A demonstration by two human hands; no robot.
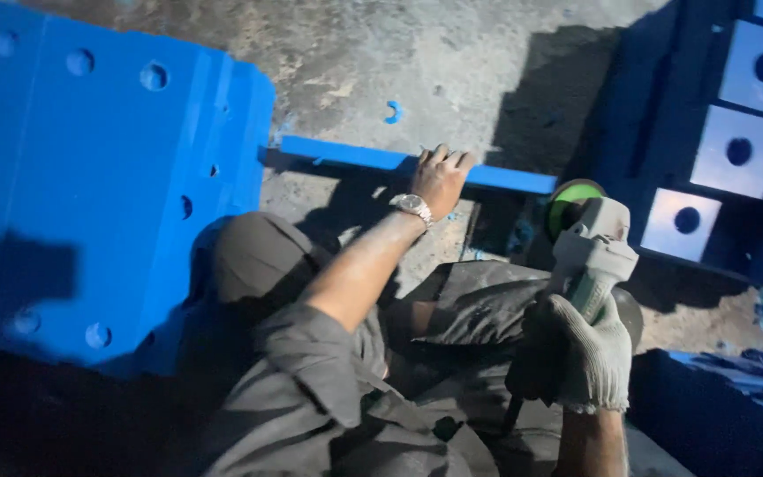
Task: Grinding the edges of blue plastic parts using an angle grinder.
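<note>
A long blue bar [355, 159] is pinned to the concrete floor [452, 62] by the bare left hand [441, 177], whose fingers are curled over the bar's near edge just right of its middle. Past the bar's right end, an angle grinder [592, 247] with a green disc is gripped around its body by the gloved right hand [589, 353], fully closed. The disc is held just off the bar's end; no cut or ground patch can be seen, so the work is judged barely begun. The bar appears evenly painted, straight and flat, its left end meeting a large drilled blue plate [90, 177].
</note>
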